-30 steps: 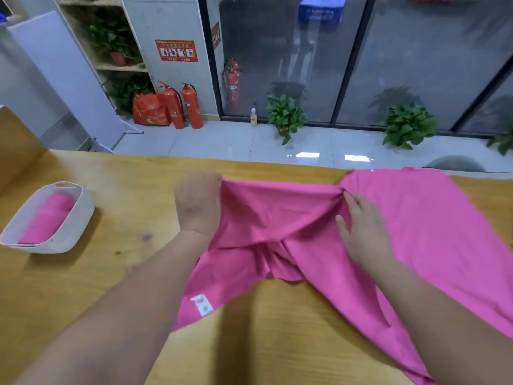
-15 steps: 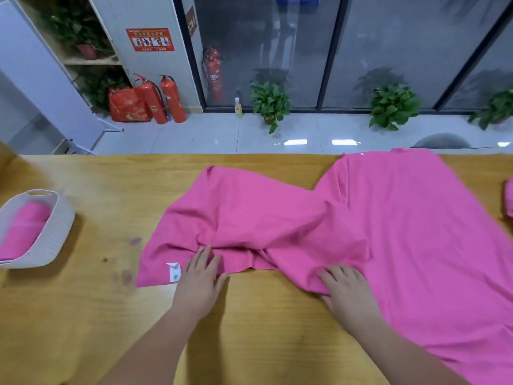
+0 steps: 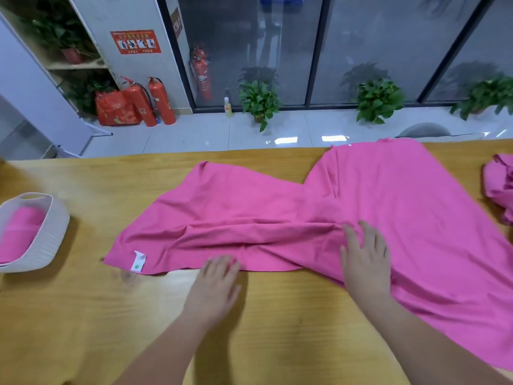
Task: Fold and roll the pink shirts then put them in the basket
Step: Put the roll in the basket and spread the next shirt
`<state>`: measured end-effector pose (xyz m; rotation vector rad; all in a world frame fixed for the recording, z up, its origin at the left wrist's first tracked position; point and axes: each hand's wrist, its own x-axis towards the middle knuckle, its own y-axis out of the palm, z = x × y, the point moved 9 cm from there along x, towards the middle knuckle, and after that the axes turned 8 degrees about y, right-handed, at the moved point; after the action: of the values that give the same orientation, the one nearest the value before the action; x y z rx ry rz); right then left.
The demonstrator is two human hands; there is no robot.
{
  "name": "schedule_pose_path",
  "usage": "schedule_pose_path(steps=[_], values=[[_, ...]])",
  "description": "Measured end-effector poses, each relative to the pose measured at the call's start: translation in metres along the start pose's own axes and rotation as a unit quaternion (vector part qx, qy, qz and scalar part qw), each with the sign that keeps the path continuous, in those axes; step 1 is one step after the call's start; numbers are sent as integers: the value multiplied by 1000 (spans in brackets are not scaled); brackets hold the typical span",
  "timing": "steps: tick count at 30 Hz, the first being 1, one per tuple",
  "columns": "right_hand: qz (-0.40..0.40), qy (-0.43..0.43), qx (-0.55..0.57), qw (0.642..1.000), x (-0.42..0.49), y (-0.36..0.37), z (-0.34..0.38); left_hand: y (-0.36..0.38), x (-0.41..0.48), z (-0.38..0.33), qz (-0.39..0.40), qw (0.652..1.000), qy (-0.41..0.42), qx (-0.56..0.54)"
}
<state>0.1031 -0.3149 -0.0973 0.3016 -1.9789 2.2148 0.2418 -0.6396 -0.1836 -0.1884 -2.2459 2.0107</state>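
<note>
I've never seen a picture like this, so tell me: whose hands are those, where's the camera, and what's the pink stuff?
No machine here: these are a person's two bare hands. The camera sits on their head, looking down. On the wooden table lies a big wrinkled pink shirt with a small white label. The left hand lies flat at its near edge; the right hand presses flat on the cloth. Neither grips anything. At the left stands a white basket with a rolled pink shirt inside. More pink cloth peeks in at the right edge.
</note>
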Motion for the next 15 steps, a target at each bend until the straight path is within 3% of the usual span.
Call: schedule_pose_path(steps=[2, 5, 10, 15], values=[[5, -45, 11, 999, -45, 12, -1, 20, -4, -33, 46, 999, 19, -9], [57, -106, -3, 993, -108, 33, -11, 20, -11, -35, 42, 998, -40, -5], [160, -42, -48, 985, -144, 56, -50, 8, -14, -14, 34, 997, -22, 65], [182, -49, -58, 980, -161, 51, -64, 5, -25, -19, 28, 997, -28, 62]])
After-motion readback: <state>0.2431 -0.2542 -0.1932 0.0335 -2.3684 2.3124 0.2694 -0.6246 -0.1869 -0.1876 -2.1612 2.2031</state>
